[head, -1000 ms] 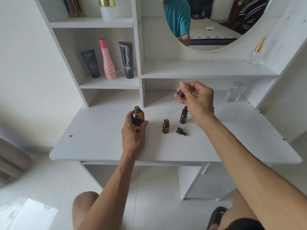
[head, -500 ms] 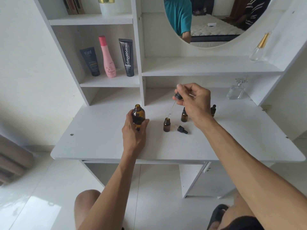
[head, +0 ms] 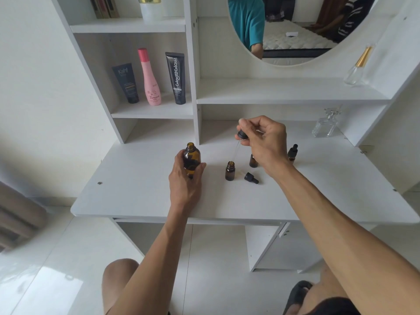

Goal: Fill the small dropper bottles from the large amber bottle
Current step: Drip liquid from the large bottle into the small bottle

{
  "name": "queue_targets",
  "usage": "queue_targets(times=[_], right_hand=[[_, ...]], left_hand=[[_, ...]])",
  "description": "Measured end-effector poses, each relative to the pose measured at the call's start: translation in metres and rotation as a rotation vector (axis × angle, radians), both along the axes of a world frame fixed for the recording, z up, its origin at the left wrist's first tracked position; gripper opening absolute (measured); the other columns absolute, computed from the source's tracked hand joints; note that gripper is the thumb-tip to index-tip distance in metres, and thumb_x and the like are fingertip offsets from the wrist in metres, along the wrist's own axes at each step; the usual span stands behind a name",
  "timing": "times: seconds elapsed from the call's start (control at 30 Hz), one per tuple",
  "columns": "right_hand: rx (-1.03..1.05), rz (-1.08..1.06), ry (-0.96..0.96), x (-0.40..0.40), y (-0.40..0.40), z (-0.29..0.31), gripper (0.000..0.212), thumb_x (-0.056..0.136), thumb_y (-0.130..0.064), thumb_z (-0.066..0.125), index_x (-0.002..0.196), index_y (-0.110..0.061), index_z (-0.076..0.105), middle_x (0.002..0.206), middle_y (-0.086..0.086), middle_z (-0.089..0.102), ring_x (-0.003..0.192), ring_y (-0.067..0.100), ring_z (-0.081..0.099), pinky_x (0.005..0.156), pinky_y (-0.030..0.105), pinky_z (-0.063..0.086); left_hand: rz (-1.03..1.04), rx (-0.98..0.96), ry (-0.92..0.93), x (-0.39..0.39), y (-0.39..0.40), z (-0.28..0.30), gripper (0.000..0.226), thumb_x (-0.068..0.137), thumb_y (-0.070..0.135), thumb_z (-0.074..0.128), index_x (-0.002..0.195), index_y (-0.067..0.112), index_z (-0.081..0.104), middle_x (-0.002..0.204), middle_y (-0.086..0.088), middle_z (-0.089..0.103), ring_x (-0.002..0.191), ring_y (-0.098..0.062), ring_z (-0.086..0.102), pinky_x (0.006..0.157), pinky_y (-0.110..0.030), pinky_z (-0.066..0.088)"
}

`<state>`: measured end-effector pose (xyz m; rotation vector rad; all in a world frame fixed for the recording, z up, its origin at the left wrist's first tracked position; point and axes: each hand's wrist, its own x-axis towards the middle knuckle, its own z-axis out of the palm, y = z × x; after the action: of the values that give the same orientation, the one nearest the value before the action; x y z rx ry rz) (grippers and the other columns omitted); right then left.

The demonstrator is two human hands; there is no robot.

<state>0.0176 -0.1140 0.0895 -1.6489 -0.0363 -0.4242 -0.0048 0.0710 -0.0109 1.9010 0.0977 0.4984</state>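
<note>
Centrally, a white laminate dressing table (head: 141,196) is seen, and every place below is given relative to the open small dropper bottle (head: 230,171) standing upright on it. Just right of that bottle a black dropper cap (head: 251,178) lies on its side. Behind and to the right a second small amber bottle (head: 253,161) is partly hidden by the right hand (head: 264,142), and further right a capped small bottle (head: 292,152) stands clear. Far behind on the right a clear glass flask with a faceted stopper (head: 325,123) is set, and higher up a clear bottle with a gold neck (head: 356,67). Up to the left, on a shelf, a dark tube (head: 126,83), a pink bottle (head: 150,78) and a black tube (head: 177,78) are lined up. An oval mirror (head: 295,30) is mounted above.

The bottles are of smooth round amber glass. To the left the large amber bottle (head: 191,160) stands uncapped, and the left hand (head: 185,180) is wrapped around its lower body, thumb on the right side.

The right hand is raised above the open bottle, wrist bent; a dropper (head: 241,135) is pinched by its black bulb between thumb and fingertips. Its thin glass tube slants down, its tip at the bottle's mouth.
</note>
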Motion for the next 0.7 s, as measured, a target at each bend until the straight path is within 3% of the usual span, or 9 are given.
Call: queue_targets(times=[0.1,0.17,0.23,0.3,0.7], right_hand=[[-0.021,0.0,-0.009,-0.0005,0.0,0.0012,0.025,0.092,-0.023,0.071,0.09,0.003,0.07,0.082,0.006,0.072,0.072,0.018,0.075,0.064,0.024,0.058],[-0.035,0.002,-0.013,-0.0008,0.0006,0.0023,0.024,0.092,-0.022,0.071,0.088,0.001,0.07,0.08,0.005,0.073,0.071,0.017,0.075,0.064,0.024,0.059],[-0.051,0.004,-0.014,-0.001,0.0015,0.0031,0.022,0.092,-0.023,0.071,0.086,-0.001,0.07,0.08,0.003,0.073,0.071,0.017,0.075,0.064,0.026,0.06],[-0.067,0.009,-0.018,-0.0013,0.0022,0.0036,0.021,0.092,-0.023,0.071,0.084,-0.003,0.069,0.079,0.004,0.073,0.071,0.017,0.075,0.065,0.027,0.061],[-0.153,0.023,-0.055,-0.0035,0.0041,0.0083,0.026,0.09,-0.027,0.073,0.084,-0.002,0.069,0.083,0.013,0.075,0.071,0.017,0.075,0.069,0.036,0.063]], left_hand=[[0.002,0.011,-0.006,-0.0002,0.0001,0.0002,0.048,0.09,0.029,0.069,0.132,0.029,0.046,0.106,0.008,0.066,0.09,0.001,0.062,0.074,-0.01,0.046],[0.004,0.015,-0.012,-0.0003,0.0002,0.0008,0.048,0.09,0.028,0.069,0.132,0.028,0.047,0.106,0.009,0.065,0.089,0.006,0.059,0.074,-0.009,0.045],[0.004,0.016,-0.012,-0.0002,0.0003,0.0007,0.048,0.09,0.029,0.069,0.133,0.028,0.046,0.109,0.008,0.066,0.091,0.0,0.06,0.077,-0.014,0.047],[0.001,0.014,-0.011,-0.0004,0.0002,0.0006,0.049,0.09,0.029,0.069,0.133,0.027,0.046,0.109,0.007,0.066,0.092,-0.005,0.061,0.073,-0.008,0.044],[0.008,0.003,-0.009,0.001,0.0001,0.0004,0.049,0.089,0.029,0.069,0.132,0.027,0.046,0.108,0.005,0.067,0.091,-0.01,0.063,0.068,-0.002,0.041]])
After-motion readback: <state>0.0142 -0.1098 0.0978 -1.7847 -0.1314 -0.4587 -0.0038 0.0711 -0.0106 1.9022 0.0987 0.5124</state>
